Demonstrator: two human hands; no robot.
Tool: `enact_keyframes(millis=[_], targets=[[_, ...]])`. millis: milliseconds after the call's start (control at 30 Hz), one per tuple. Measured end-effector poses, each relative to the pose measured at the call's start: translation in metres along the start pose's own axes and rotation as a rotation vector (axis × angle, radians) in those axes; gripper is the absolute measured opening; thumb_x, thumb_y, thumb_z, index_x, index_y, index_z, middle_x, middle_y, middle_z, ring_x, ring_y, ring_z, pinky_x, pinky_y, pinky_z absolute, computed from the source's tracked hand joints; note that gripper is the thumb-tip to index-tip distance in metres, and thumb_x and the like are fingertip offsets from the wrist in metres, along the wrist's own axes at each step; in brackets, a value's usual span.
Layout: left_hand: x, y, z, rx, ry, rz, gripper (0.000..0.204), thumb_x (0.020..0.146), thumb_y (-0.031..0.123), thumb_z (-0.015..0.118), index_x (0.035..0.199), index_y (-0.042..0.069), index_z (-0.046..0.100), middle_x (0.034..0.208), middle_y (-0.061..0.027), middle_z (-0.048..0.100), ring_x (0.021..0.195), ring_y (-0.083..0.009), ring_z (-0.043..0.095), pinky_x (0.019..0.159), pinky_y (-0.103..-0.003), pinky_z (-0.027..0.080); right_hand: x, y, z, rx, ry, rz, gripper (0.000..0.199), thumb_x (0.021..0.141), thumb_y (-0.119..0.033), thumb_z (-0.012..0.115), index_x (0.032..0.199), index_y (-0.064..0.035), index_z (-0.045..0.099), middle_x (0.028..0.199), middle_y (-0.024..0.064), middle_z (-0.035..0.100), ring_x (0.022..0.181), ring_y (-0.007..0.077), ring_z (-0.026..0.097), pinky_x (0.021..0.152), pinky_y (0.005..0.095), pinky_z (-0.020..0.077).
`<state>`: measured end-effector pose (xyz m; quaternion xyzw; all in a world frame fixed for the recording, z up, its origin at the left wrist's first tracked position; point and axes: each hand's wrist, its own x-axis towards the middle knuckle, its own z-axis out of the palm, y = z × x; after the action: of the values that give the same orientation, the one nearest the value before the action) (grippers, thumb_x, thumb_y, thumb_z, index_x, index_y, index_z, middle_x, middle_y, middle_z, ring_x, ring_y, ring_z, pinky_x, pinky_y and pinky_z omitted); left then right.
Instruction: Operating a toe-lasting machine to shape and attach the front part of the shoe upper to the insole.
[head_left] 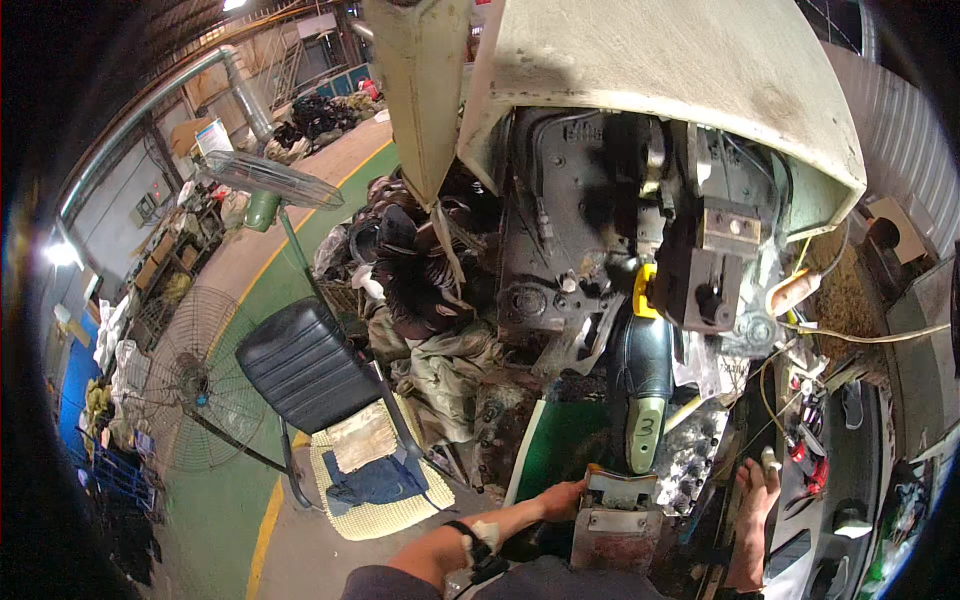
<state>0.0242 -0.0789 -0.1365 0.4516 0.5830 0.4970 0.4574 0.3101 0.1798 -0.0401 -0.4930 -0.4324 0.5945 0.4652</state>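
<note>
- The machine [640, 150] – a big cream-hooded shoe press with a dark, oily front – fills the upper middle of the view; its black clamp head [705, 275] hangs over the work.
- A black padded chair [300, 365] stands at the left of the machine, with a yellowish mat and a blue cloth under it; two wire fans are further left, on the green floor.
- A heap of dark shoe uppers [410, 255] lies behind the chair, against the left side of the machine.
- The black shoe on its green last [645, 385] stands toe-up in the machine, under the clamp head, above the metal plate [618, 520] at the front edge.
- The left hand [560, 498] lies at the left edge of the metal plate, fingers curled on it; whether it grips cannot be told.
- The right hand [757, 490] rests flat and open on the right shelf of the machine, holding nothing, near small red tools [805, 450].
- The step seems to be the setting of the shoe in the press. The next move probably needs the shoe centred and both hands away from the clamp.
- Packages and signs: a brown cardboard box [190, 135] with a white board beside it stands far at the upper left wall; the last carries a handwritten mark.
</note>
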Motion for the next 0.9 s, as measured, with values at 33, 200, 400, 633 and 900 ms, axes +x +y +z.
enact_keyframes(millis=[33, 200, 400, 633, 900], targets=[[-0.009, 0.012, -0.012, 0.158, -0.091, -0.131, 0.043, 0.079, 0.016, 0.075, 0.118, 0.002, 0.064, 0.113, -0.0169, 0.069, 0.108, -0.0321, 0.065, 0.093, -0.041, 0.05, 0.0, -0.005, 0.01, -0.053, -0.054, -0.117, 0.025, 0.094, -0.012, 0.066, 0.114, 0.0017, 0.063, 0.103, 0.0088, 0.07, 0.082, 0.0164, 0.068, 0.078, 0.0293, 0.0551], [-0.081, 0.092, -0.077, 0.494, 0.094, 0.026, 0.05, 0.066, 0.026, 0.09, 0.111, 0.011, 0.074, 0.102, -0.0082, 0.071, 0.097, -0.0225, 0.066, 0.084, -0.037, 0.053, -0.078, -0.056, 0.088, -0.062, -0.331, -0.461, 0.025, 0.093, -0.015, 0.069, 0.11, 0.0029, 0.067, 0.104, 0.0114, 0.071, 0.089, 0.0131, 0.066, 0.083, 0.0281, 0.0513], [-0.104, 0.2, -0.123, -0.728, 0.754, 0.392, 0.047, 0.084, 0.024, 0.068, 0.124, 0.001, 0.057, 0.115, -0.0156, 0.066, 0.101, -0.0291, 0.066, 0.089, -0.043, 0.055, -0.178, -0.079, 0.142, -0.414, -1.337, -0.967, 0.061, 0.08, -0.024, 0.08, 0.132, -0.0029, 0.057, 0.142, 0.0194, 0.053, 0.135, 0.04, 0.047, 0.11, 0.0505, 0.0398], [-0.061, 0.265, -0.079, -0.878, 0.474, 0.348, 0.047, 0.093, 0.027, 0.058, 0.128, -0.002, 0.052, 0.122, -0.0209, 0.063, 0.107, -0.0318, 0.064, 0.099, -0.046, 0.05, -0.194, -0.069, 0.119, -0.198, -1.037, -1.009, 0.08, 0.071, -0.023, 0.088, 0.138, -0.0002, 0.051, 0.149, 0.032, 0.038, 0.142, 0.0415, 0.036, 0.114, 0.0508, 0.0336], [0.021, 0.269, 0.008, -0.658, 0.053, 0.365, 0.047, 0.097, 0.044, 0.059, 0.125, 0.007, 0.05, 0.103, -0.0105, 0.062, 0.098, -0.0267, 0.063, 0.091, -0.046, 0.052, -0.217, -0.062, 0.016, 0.919, -0.589, 0.516, 0.079, 0.087, -0.045, 0.072, 0.148, -0.0075, 0.041, 0.145, 0.0115, 0.051, 0.129, 0.0289, 0.053, 0.112, 0.0488, 0.0377]])
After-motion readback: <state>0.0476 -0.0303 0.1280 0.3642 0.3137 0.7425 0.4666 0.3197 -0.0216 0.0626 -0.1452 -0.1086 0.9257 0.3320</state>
